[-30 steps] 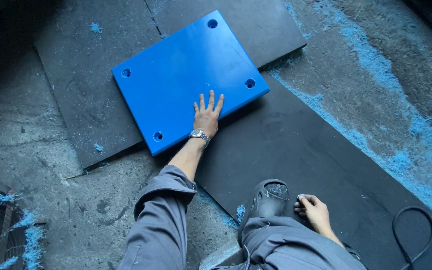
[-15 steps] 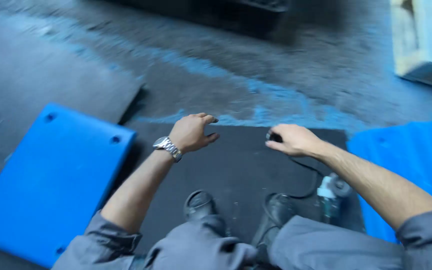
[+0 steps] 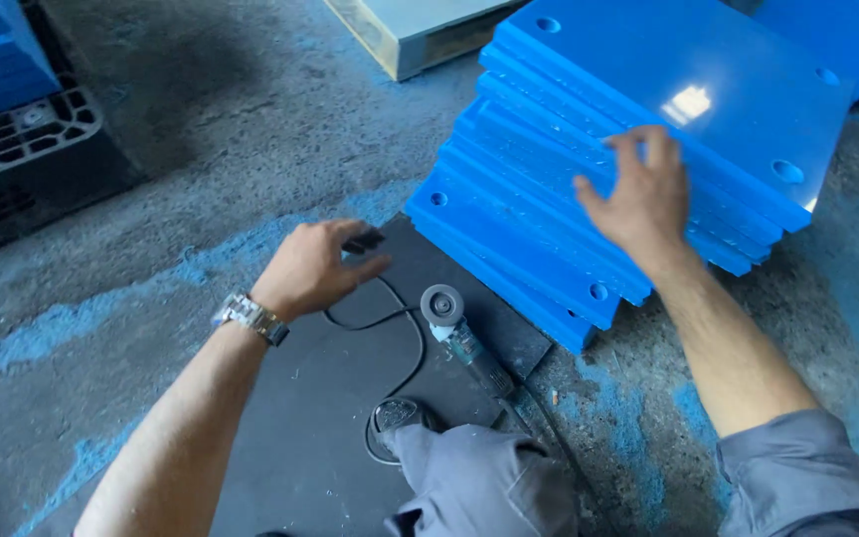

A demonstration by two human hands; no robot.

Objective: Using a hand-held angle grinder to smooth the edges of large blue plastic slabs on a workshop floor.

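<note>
Head view, left to right. Black plastic pallet [image 3: 12, 159] sits at far left on the concrete floor [image 3: 201, 109], blue slabs on top of it at the frame corner. Left hand [image 3: 312, 268], metal wristwatch [image 3: 251, 316] on the wrist, hovers over the left part of the black rubber mat [image 3: 320, 418]; fingers loosely curled, fingertips at a small black piece [image 3: 364, 240] near the mat's far edge, cannot tell if it is gripped. Black cable [image 3: 405, 373] loops across the mat just right of that hand. Angle grinder [image 3: 459, 338] lies on the mat near its right edge, disc end pointing away from the person, touched by neither hand. Grey-trousered knee [image 3: 479, 482] at the mat's near edge. Right hand [image 3: 638, 199] is spread wide, fingers resting on the near edge of the stack of blue plastic plates [image 3: 589, 189], not closed around anything. Top plate [image 3: 688, 89] has round holes at its corners. Stack sits on the floor, touching the mat's right far corner. Blue dust streaks the floor.
</note>
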